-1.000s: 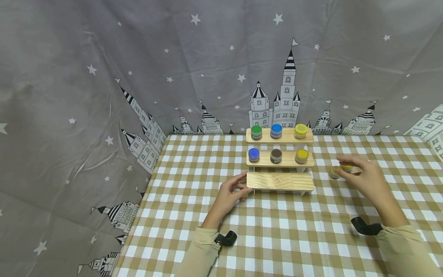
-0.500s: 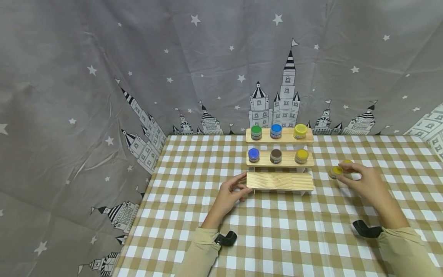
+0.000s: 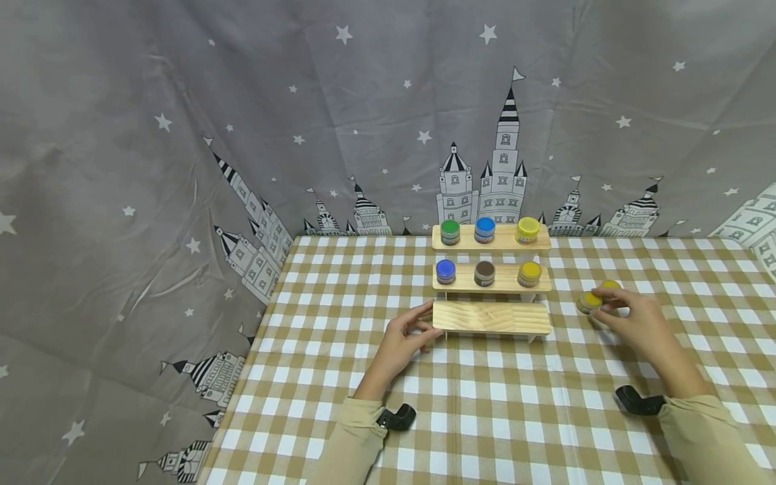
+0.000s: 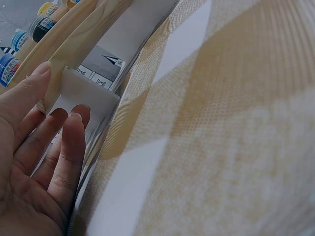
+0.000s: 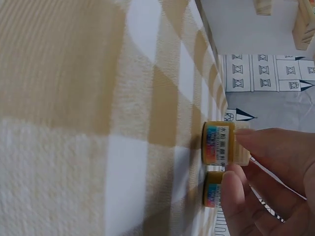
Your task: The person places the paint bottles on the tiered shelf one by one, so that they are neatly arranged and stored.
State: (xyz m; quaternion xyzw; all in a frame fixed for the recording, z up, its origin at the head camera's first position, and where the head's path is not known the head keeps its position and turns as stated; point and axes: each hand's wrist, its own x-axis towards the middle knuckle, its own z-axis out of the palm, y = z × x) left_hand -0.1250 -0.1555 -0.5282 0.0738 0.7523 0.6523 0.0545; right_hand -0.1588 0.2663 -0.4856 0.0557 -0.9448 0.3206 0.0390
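Note:
My left hand (image 3: pixel 403 340) holds the left end of a three-step wooden display rack (image 3: pixel 491 318), at its lowest step. In the left wrist view the thumb lies at the board's edge, with curled fingers around the white side support (image 4: pixel 93 84). At the rack's right, my right hand (image 3: pixel 636 320) pinches a small yellow paint jar (image 3: pixel 587 302) by its lid. That jar stands upright on the cloth, its label (image 5: pixel 216 145) showing in the right wrist view. A second yellow paint jar (image 5: pixel 212 189) stands close behind it, partly covered by the fingers.
On the rack's top step stand green (image 3: pixel 450 232), blue (image 3: pixel 485 230) and yellow (image 3: pixel 527 230) paint jars. The middle step bears violet-blue (image 3: pixel 445 271), brown (image 3: pixel 484 273) and dark yellow (image 3: pixel 529 274) ones. A checked cloth (image 3: pixel 485 417) covers the table; a grey castle-print curtain (image 3: pixel 364 101) hangs behind.
My right hand's fingers have drawn down and closer together around the near yellow paint jar's lid; that jar has stayed about in place. The left hand keeps its hold on the rack.

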